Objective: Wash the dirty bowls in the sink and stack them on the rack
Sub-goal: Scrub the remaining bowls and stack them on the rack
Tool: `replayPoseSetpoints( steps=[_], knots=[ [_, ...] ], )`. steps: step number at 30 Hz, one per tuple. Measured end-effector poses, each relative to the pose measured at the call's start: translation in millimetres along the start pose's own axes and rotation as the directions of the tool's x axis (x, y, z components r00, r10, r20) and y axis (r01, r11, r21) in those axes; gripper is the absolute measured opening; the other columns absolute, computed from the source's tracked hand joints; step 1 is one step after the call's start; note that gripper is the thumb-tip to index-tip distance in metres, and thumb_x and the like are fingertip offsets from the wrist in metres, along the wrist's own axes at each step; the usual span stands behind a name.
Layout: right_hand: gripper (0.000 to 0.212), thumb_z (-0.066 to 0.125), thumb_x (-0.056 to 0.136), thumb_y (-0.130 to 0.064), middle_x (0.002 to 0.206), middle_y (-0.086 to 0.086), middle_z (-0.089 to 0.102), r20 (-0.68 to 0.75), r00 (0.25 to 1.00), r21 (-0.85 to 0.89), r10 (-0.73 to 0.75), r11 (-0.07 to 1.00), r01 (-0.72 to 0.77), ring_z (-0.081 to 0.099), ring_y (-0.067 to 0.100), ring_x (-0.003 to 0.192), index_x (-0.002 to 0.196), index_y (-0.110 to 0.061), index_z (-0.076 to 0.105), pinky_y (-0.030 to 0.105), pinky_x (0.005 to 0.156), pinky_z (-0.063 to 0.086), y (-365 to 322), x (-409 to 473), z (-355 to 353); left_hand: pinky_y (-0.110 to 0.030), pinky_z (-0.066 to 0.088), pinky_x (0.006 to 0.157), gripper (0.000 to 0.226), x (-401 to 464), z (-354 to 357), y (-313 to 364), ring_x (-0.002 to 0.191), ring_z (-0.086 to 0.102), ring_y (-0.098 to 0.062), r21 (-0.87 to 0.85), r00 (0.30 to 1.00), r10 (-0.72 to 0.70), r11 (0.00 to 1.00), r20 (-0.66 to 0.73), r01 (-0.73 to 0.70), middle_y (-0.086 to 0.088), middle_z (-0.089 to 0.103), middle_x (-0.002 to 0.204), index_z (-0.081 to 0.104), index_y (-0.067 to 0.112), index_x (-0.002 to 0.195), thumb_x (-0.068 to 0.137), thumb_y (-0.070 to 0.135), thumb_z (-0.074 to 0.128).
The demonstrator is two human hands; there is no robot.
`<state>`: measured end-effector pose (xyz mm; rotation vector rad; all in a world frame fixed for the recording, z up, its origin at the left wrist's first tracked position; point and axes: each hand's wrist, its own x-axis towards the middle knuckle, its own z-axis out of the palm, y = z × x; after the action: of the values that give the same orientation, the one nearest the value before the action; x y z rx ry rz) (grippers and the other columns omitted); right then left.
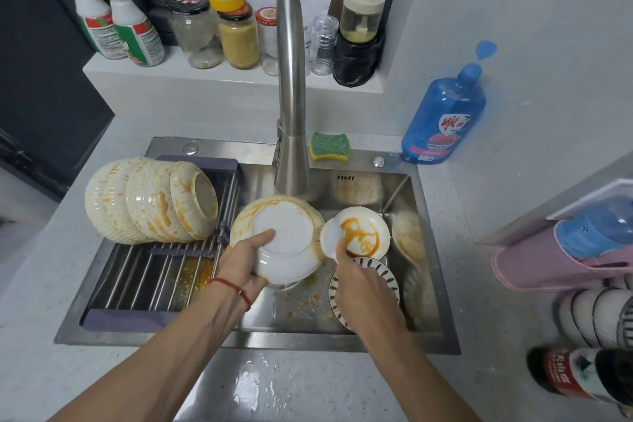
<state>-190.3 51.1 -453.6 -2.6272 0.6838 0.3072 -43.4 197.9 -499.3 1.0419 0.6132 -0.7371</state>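
- The left hand grips a white bowl by its rim, thumb laid across the upturned base, holding it tilted above the steel sink just under the faucet; orange sauce streaks the bowl's outer wall.
- The right hand pinches a small white piece, possibly a cloth or dish, against the bowl's right edge; I cannot tell which.
- A sauce-smeared white bowl sits in the sink just right of the held one, and a dark-patterned bowl lies partly under the right hand.
- Four stained ribbed bowls lean on their sides, nested, on the roll-up rack over the sink's left half.
- A green-and-yellow sponge rests on the back ledge, near a blue detergent bottle.
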Motion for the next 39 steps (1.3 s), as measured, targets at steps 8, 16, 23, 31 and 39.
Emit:
replayPoseSetpoints(
  steps=[8,16,23,31,39],
  knots=[
    [0.08,0.047,0.102,-0.015,0.098,0.008,0.065,0.022,1.0,-0.016,0.001,1.0,0.0,0.061,0.026,0.081,0.163,-0.026,-0.002,0.044,0.075,0.054,-14,-4,7,-0.067,0.058,0.075,0.075,6,18,-8,0.108,0.069,-0.047,-0.11,0.997,0.021,0.993,-0.076,-0.029,-0.021,0.072,0.121,0.065,0.001,0.124,0.05,-0.003,0.073],
    [0.082,0.049,0.102,-0.015,0.092,0.006,0.061,0.024,1.0,0.023,0.002,1.0,-0.003,0.059,0.022,0.079,0.162,-0.029,-0.004,0.041,0.072,0.052,-22,-9,6,-0.067,0.049,0.101,0.07,-2,36,-10,0.108,0.064,-0.043,-0.159,1.0,0.022,0.987,-0.001,-0.022,-0.021,0.067,0.118,0.063,0.0,0.119,0.05,0.001,0.051],
    [0.084,0.046,0.1,-0.012,0.092,0.007,0.065,0.001,1.0,0.035,0.019,0.999,-0.019,0.061,0.023,0.077,0.162,-0.03,-0.008,0.042,0.074,0.055,-19,-11,13,-0.066,0.049,0.102,0.084,-1,38,-11,0.124,0.06,-0.048,-0.232,0.999,-0.005,0.973,0.032,0.012,-0.024,0.062,0.138,0.059,-0.006,0.131,0.048,0.002,0.053],
    [0.086,0.05,0.101,-0.014,0.088,0.003,0.064,0.004,1.0,0.078,-0.01,0.997,0.01,0.062,0.02,0.076,0.162,-0.03,-0.009,0.039,0.075,0.055,-22,-16,12,-0.061,0.046,0.109,0.076,-6,41,-8,0.131,0.056,-0.048,-0.228,1.0,-0.009,0.974,0.029,0.016,-0.023,0.06,0.141,0.056,-0.005,0.139,0.063,-0.001,0.046],
    [0.081,0.051,0.103,-0.014,0.077,0.001,0.058,0.001,0.998,0.167,0.066,0.984,-0.065,0.058,0.014,0.067,0.163,-0.033,0.0,0.035,0.06,0.052,-22,-13,7,-0.058,0.053,0.1,0.056,-11,40,-10,0.111,0.063,-0.045,-0.245,1.0,-0.003,0.97,0.015,0.006,-0.02,0.065,0.12,0.062,0.002,0.124,0.07,-0.002,0.046]
  ],
)
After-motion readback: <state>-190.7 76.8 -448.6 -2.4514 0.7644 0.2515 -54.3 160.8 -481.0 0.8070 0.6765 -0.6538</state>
